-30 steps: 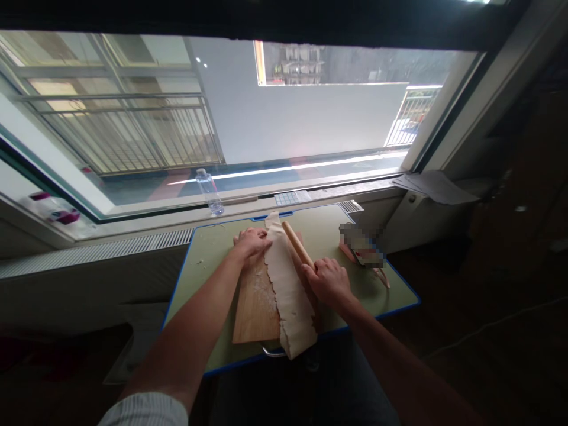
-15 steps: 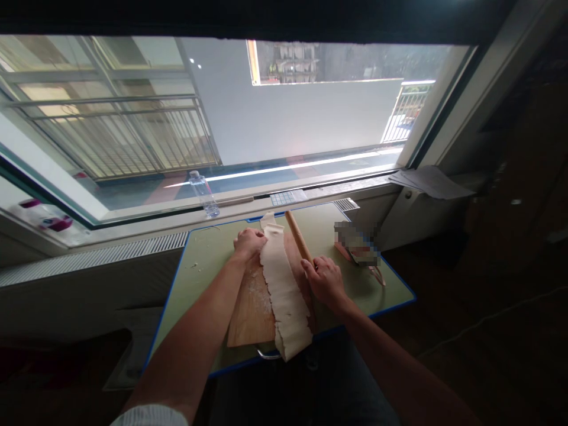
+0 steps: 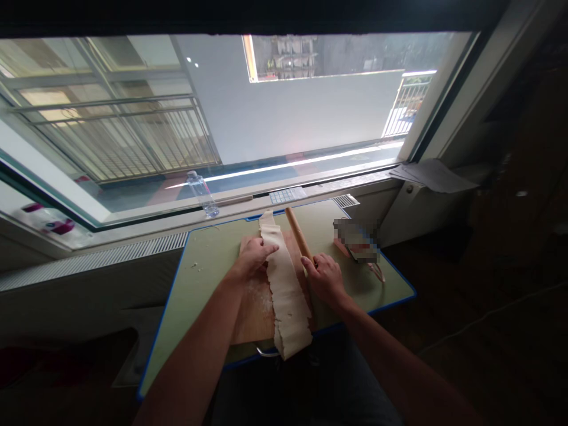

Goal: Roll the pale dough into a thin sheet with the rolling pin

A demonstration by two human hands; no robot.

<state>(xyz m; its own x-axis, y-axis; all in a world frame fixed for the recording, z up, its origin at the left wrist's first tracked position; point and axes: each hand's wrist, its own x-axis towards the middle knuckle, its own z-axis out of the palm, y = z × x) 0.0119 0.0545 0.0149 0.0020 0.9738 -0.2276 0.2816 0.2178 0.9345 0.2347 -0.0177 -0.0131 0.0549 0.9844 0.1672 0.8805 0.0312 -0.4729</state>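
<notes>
A long pale dough sheet [image 3: 286, 284] with ragged edges lies lengthwise over a wooden board [image 3: 251, 322], its near end hanging past the board's front edge. My left hand [image 3: 254, 255] is closed at the sheet's left edge, the thumb on top of the dough and the other fingers partly hidden at the edge. To the right of the dough, a wooden rolling pin [image 3: 298, 234] points away from me. My right hand [image 3: 325, 274] is wrapped round its near part. White flour [image 3: 261, 299] dusts the board left of the dough.
The board rests on a green table [image 3: 199, 284] with a blue rim. A blurred-out object [image 3: 356, 239] with a strap lies at the right. A clear plastic bottle [image 3: 203, 194] stands on the sill by the window, and papers [image 3: 432, 176] lie to the right.
My left hand has come nearer along the dough's left edge, and its thumb now reaches over the sheet. My right hand and the rolling pin have hardly moved.
</notes>
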